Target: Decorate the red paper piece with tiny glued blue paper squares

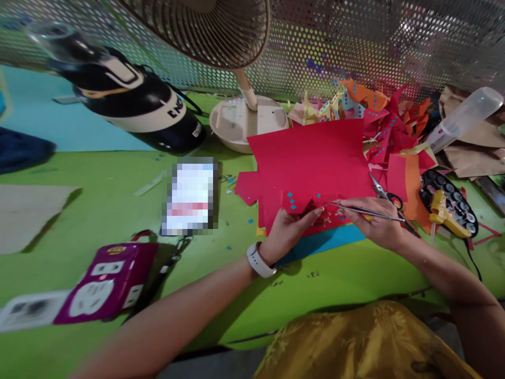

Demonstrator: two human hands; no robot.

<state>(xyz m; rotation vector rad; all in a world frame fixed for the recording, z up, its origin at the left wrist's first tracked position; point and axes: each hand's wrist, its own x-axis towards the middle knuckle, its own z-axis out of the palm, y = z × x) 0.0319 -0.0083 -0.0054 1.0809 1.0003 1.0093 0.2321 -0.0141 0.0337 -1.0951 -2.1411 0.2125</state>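
My left hand (287,232), with a pale band at the wrist, pinches a small piece of red paper (290,198) that bears blue diamond shapes. In my right hand (376,227) are slim metal tweezers (369,211), their tips pointing left towards the left thumb. Both hands are over a stack of red paper sheets (311,158), with a blue sheet (329,240) showing under its near edge. Small blue and pale bits lie on the red paper between the hands. Whether the tweezers grip anything is too small to tell. Black-handled scissors (390,197) lie just beyond my right hand.
At right are a yellow glue gun (440,210), a black palette (453,197) and a clear bottle (465,118). Cut paper scraps (386,121) are heaped behind. A fan (248,118), black bottle (138,100), phone (191,195) and purple case (110,279) occupy the left.
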